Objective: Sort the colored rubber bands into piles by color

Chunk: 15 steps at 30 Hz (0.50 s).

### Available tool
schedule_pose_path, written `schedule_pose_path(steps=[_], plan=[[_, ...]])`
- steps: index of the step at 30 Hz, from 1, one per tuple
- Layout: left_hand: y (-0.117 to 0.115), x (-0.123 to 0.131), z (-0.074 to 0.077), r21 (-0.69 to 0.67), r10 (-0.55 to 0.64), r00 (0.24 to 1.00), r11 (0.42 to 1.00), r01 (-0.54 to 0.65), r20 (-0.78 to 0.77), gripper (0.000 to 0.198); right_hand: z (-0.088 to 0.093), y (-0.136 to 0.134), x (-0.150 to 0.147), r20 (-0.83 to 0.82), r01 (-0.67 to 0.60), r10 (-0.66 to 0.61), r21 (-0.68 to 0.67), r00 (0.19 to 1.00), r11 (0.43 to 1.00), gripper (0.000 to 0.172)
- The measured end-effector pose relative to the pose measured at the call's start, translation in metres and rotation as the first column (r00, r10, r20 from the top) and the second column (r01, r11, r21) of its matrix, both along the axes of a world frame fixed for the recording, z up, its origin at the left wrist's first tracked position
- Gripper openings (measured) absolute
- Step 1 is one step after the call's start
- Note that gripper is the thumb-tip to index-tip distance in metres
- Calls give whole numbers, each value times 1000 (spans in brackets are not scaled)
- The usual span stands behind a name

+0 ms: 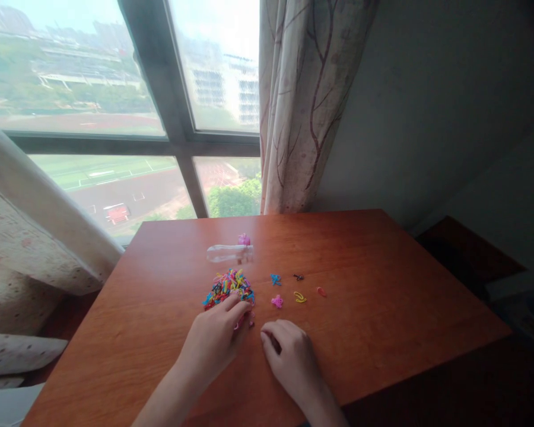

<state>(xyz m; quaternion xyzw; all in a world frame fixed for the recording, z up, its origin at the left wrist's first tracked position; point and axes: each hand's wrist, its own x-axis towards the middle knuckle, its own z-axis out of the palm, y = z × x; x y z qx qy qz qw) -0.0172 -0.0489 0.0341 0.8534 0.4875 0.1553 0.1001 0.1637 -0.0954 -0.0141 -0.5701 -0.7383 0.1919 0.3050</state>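
A heap of small multicoloured rubber bands [231, 284] lies on the wooden table [360, 255]. My left hand [220, 326] reaches over its near edge, fingers stretched out and apart, touching the bands. A few loose bands show just under its fingertips. To the right, my right hand [289, 347] rests low over the table, its fingers curled toward the thumb; whatever they hold, if anything, is hidden. Beyond it sit small sorted groups: blue bands [275, 279], pink bands [277, 301], yellow bands [299, 297], black bands [298, 277] and an orange-red band [321, 292].
Behind the heap, a clear plastic bottle-shaped container [222, 254] lies on its side, with a pink-purple piece [244, 239] by its right end. The table's far edge meets a window [213, 142] and a patterned curtain [289, 118]. Another curtain [31, 225] hangs at left.
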Motion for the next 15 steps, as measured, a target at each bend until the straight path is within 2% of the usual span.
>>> schedule_pose_path(steps=[6,10,15], plan=[[-33,-37,-22,55,77,979,995,-89,189,16,4,1,-4,83,-13,13,-8,996,1000,13],[-45,-42,-35,16,128,963,991,-136,238,16,6,1,-11,81,-34,37,-32,996,999,13],[-46,-40,-41,19,137,952,989,-148,275,15,5,0,-26,86,-76,78,-27,993,997,12]])
